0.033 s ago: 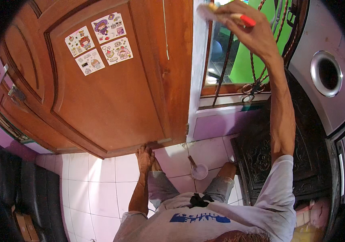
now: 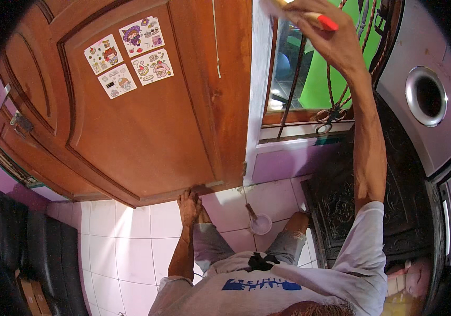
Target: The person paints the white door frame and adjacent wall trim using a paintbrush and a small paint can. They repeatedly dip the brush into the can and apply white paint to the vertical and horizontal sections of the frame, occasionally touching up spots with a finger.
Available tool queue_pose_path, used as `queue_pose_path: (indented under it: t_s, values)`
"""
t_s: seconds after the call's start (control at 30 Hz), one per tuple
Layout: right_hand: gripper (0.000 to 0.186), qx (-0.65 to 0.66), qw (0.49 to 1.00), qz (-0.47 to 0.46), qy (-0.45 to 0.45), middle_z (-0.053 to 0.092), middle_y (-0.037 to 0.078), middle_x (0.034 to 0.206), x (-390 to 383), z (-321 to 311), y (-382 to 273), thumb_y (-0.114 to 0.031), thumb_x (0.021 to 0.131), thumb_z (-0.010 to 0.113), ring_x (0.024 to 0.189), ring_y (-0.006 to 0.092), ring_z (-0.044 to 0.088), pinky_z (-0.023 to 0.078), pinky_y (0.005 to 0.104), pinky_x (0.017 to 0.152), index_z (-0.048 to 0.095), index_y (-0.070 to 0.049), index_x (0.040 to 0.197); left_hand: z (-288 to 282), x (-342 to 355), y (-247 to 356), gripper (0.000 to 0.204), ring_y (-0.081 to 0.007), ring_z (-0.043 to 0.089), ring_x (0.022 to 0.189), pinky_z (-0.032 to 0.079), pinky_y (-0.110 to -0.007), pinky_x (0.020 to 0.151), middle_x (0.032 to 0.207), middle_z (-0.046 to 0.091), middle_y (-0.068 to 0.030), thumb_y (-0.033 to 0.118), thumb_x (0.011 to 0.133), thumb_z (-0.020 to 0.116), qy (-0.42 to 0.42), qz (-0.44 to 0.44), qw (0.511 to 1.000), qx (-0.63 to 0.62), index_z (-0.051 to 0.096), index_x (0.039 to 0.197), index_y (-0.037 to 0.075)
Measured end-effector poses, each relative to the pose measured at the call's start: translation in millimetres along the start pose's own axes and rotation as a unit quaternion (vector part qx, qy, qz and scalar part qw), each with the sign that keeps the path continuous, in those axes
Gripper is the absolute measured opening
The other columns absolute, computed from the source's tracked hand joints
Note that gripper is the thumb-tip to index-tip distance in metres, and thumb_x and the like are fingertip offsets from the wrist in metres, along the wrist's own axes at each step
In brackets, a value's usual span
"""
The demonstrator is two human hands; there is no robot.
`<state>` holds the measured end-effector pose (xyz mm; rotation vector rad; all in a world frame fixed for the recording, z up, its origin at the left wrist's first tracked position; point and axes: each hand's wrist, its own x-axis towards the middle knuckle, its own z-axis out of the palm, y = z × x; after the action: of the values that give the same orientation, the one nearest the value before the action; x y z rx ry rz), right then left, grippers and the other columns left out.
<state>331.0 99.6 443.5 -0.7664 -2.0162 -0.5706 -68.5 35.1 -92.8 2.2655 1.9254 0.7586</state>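
Meanwhile nothing has shifted: the left hand (image 2: 189, 203) still presses flat, fingers open, against the wooden door's (image 2: 146, 121) bottom edge, a paint cup (image 2: 261, 224) rests on the floor, and the right hand (image 2: 324, 32) stays closed around a red-handled brush (image 2: 317, 18) at the white frame (image 2: 260, 79).

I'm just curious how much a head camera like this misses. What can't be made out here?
- Brush in the right hand: its head is cut off by the top edge of the head view.
- Left hand: against the door's bottom edge; its grip is unclear.
- Small white container on the floor: too small to tell its contents.
- Stickers on the door: details too small.
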Motion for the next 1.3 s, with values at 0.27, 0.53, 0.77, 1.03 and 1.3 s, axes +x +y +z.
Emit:
queue_pose_path:
  t_s: [0.27, 0.53, 0.77, 1.03, 1.3]
  values:
    - [0.023, -0.117, 0.992, -0.034, -0.041, 0.068, 0.007, 0.103, -38.8, 23.8, -31.6, -0.012, 0.085, 0.073, 0.094, 0.0306, 0.07, 0.056, 0.0415, 0.078, 0.073, -0.012, 0.108, 1.7, 9.8, -1.1, 0.036, -0.0367, 0.048, 0.129, 0.03, -0.053, 0.114, 0.133, 0.057, -0.0182, 0.026, 0.087, 0.068, -0.024, -0.019, 0.999, -0.036, 0.067, 0.118, 0.006]
    - [0.02, -0.025, 0.975, 0.075, -0.207, 0.071, 0.006, 0.101, -31.1, 14.6, -31.4, -0.005, 0.082, 0.076, 0.091, 0.0271, 0.07, 0.055, 0.0394, 0.079, 0.073, -0.006, 0.102, 11.1, 10.9, -7.9, 0.038, -0.0378, 0.047, 0.128, 0.03, -0.053, 0.115, 0.135, 0.056, -0.0192, 0.027, 0.088, 0.068, 0.018, 0.005, 1.0, -0.018, 0.066, 0.119, 0.006]
    - [0.023, -0.018, 0.995, 0.012, -0.093, 0.07, 0.007, 0.102, 34.7, -18.4, -2.4, -0.006, 0.086, 0.073, 0.096, 0.0197, 0.068, 0.054, 0.0349, 0.087, 0.072, -0.002, 0.109, 5.8, 11.3, -7.7, 0.039, -0.0387, 0.048, 0.127, 0.031, -0.053, 0.114, 0.133, 0.057, -0.0204, 0.027, 0.087, 0.069, 0.013, 0.013, 1.0, -0.004, 0.066, 0.119, 0.004]
    - [0.023, -0.012, 1.0, -0.007, -0.013, 0.071, 0.005, 0.112, 59.7, -38.8, 3.5, -0.015, 0.098, 0.068, 0.105, 0.0168, 0.067, 0.055, 0.0296, 0.09, 0.071, -0.005, 0.118, 7.7, 9.0, -4.3, 0.04, -0.0389, 0.047, 0.128, 0.03, -0.054, 0.113, 0.133, 0.057, -0.0204, 0.028, 0.088, 0.067, 0.022, 0.002, 0.999, -0.04, 0.066, 0.12, 0.004]
    - [0.035, 0.284, 0.926, 0.145, 0.2, 0.074, 0.008, 0.103, 56.0, -36.5, 5.8, -0.02, 0.092, 0.072, 0.092, 0.0168, 0.073, 0.058, 0.03, 0.073, 0.068, -0.002, 0.121, 20.7, 3.6, -26.7, 0.045, -0.0402, 0.046, 0.13, 0.029, -0.057, 0.114, 0.138, 0.054, -0.0212, 0.033, 0.09, 0.064, -0.033, -0.011, 0.999, -0.016, 0.063, 0.124, 0.003]
